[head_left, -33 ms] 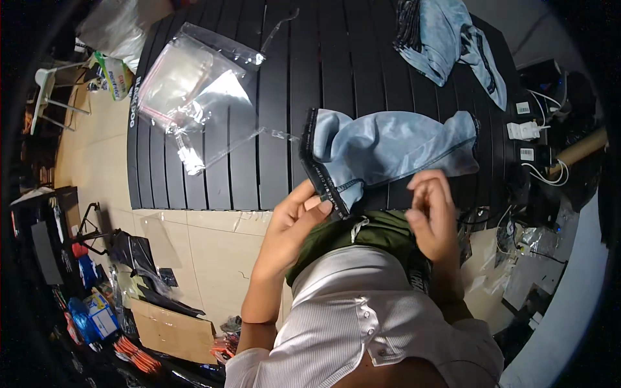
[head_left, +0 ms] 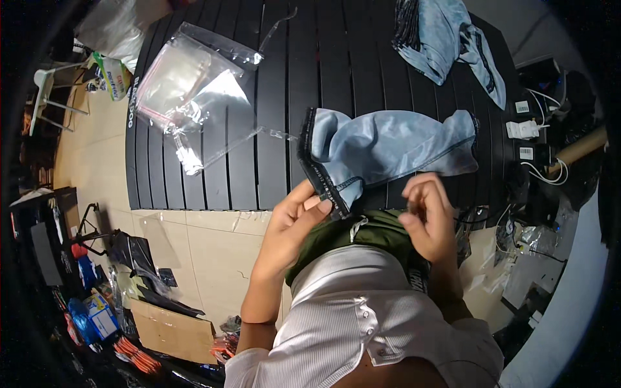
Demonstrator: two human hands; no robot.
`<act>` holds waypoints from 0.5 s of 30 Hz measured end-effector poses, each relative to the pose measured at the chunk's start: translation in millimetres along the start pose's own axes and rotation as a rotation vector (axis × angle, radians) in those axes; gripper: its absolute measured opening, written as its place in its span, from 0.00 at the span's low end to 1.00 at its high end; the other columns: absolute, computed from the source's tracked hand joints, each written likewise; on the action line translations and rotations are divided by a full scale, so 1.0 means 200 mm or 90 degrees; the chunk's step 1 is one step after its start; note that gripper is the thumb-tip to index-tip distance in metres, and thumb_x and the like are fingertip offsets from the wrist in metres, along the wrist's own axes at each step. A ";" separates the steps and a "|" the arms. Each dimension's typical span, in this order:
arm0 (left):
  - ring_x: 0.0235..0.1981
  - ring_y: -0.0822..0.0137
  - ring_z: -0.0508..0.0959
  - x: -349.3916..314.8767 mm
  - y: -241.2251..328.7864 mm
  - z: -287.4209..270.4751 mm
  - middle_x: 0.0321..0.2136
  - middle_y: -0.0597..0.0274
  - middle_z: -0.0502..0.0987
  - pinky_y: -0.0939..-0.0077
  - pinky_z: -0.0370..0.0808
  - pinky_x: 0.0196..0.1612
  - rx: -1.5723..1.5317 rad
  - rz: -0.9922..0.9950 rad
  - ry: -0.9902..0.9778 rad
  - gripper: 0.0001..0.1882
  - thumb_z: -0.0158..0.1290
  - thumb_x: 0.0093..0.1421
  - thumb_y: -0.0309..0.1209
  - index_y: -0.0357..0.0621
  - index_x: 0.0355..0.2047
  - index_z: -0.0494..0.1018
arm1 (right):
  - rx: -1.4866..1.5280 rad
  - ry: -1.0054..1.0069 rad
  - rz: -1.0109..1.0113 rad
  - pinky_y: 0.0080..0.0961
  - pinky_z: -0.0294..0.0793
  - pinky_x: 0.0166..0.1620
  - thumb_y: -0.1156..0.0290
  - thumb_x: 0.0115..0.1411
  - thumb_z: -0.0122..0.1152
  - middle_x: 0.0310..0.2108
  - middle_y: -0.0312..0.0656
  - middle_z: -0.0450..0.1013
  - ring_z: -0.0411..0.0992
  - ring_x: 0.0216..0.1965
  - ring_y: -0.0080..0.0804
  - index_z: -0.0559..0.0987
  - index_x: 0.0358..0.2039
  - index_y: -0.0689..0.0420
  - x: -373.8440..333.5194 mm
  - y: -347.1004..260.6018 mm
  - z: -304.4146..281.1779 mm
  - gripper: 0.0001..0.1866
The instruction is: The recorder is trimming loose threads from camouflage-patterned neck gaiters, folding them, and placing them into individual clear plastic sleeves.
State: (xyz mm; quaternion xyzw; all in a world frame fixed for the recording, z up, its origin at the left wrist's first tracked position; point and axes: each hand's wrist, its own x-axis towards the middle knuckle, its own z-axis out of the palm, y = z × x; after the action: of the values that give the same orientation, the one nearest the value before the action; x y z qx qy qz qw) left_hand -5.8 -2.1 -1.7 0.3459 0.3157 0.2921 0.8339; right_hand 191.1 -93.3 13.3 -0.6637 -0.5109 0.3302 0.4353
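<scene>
A light blue mottled tube-shaped garment (head_left: 394,142) with a black elastic band (head_left: 321,178) lies across the near edge of the black slatted table (head_left: 275,168). My left hand (head_left: 294,226) pinches the lower corner of that band between thumb and fingers. Just below the garment's near edge hovers my right hand (head_left: 430,220), its fingers loosely curled and the thumb apart from them. I see nothing held in it, and it looks clear of the fabric.
Clear plastic bags (head_left: 194,84) are spread over the table's left side. More blue garments with black bands (head_left: 440,45) lie at the far right. White plugs and cables (head_left: 527,129) sit by the right edge. A cardboard box (head_left: 171,330) stands on the floor at lower left.
My right hand has shifted slightly to the left. My left hand keeps its pinch on the band, and the garment lies practically unchanged.
</scene>
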 end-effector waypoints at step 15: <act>0.29 0.82 0.70 0.05 -0.08 0.09 0.31 0.65 0.73 0.91 0.67 0.34 0.189 0.296 0.179 0.26 0.48 0.56 0.17 0.37 0.55 0.58 | -0.016 -0.038 0.005 0.15 0.59 0.21 0.63 0.50 0.64 0.15 0.34 0.61 0.58 0.17 0.16 0.67 0.28 0.62 -0.02 -0.01 0.08 0.18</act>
State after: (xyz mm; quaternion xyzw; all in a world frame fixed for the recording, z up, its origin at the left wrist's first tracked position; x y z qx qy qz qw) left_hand 18.4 -11.8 -6.6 0.4831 0.3797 0.4710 0.6329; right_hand 175.6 -92.9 9.9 -0.6611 -0.5248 0.3452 0.4103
